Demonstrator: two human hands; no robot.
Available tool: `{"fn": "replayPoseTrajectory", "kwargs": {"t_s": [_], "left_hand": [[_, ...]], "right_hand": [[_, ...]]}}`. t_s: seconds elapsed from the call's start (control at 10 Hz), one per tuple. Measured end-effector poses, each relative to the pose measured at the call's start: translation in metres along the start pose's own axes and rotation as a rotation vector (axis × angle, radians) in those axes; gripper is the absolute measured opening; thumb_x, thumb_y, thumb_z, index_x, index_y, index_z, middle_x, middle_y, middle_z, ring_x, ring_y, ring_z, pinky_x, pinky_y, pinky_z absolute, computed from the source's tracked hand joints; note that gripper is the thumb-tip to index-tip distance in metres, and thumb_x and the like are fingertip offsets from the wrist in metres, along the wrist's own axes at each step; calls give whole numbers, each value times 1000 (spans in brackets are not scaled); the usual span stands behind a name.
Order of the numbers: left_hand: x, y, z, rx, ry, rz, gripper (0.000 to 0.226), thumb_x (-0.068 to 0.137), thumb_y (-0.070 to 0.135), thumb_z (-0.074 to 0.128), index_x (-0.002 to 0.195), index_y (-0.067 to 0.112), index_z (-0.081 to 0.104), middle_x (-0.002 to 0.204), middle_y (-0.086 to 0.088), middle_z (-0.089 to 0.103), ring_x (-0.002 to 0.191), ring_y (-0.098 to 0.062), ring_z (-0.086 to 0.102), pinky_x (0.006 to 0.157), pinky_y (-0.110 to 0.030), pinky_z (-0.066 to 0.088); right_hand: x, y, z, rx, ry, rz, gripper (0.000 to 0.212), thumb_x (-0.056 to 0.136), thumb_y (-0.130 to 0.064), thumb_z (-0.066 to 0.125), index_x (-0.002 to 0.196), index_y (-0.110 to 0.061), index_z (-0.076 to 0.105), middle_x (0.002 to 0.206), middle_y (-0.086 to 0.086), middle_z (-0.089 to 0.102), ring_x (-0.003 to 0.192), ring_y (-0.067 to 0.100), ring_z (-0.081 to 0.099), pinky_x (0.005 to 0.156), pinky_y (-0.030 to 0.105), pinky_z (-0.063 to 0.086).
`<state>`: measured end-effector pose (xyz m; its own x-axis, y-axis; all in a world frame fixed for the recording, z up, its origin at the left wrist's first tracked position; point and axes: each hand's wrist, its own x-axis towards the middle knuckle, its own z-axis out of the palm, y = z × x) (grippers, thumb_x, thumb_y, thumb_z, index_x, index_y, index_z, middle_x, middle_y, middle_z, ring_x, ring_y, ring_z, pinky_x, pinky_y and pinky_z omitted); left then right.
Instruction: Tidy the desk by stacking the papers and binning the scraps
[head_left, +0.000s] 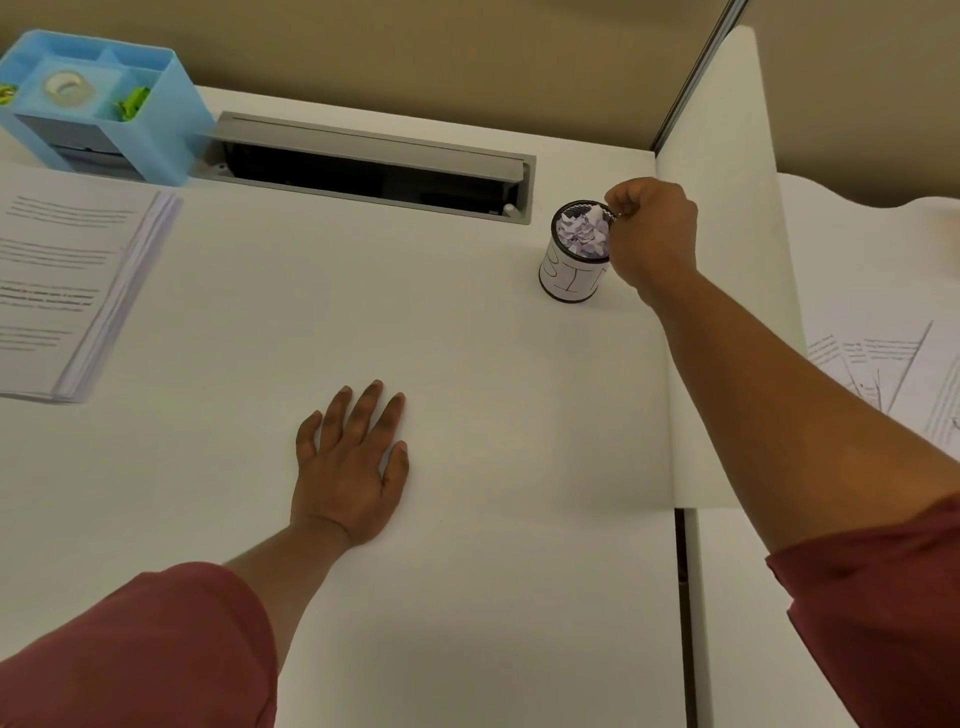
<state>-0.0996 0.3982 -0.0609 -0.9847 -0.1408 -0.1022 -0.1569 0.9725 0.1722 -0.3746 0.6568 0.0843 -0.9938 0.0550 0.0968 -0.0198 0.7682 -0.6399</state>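
Note:
A small round mesh bin (570, 275) with a white label stands at the desk's back right, filled with crumpled paper scraps (583, 231). My right hand (649, 234) is at the bin's right rim, fingers curled, thumb and fingertips pinching the rim. My left hand (353, 462) lies flat on the white desk (467, 415), fingers straight, holding nothing. A stack of printed papers (72, 291) lies at the left edge of the desk.
A blue desk organiser (98, 104) with tape and clips sits at the back left. A grey cable tray opening (374, 166) runs along the back. A white divider panel (727, 260) stands at the right, with loose printed sheets (893, 374) beyond it.

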Motion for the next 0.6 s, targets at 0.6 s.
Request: {"fn": "replayPoseTrajectory", "kwargs": {"t_s": [0.6], "left_hand": [[-3, -7, -2, 10, 16, 30, 60, 100, 50, 24, 158, 35, 26, 168, 5, 19, 155, -23, 10, 121, -48, 10]], "right_hand": [[-62, 9, 26, -19, 115, -167, 44, 91, 5, 49, 130, -9, 61, 131, 12, 60, 119, 29, 57, 98, 38, 51]]}}
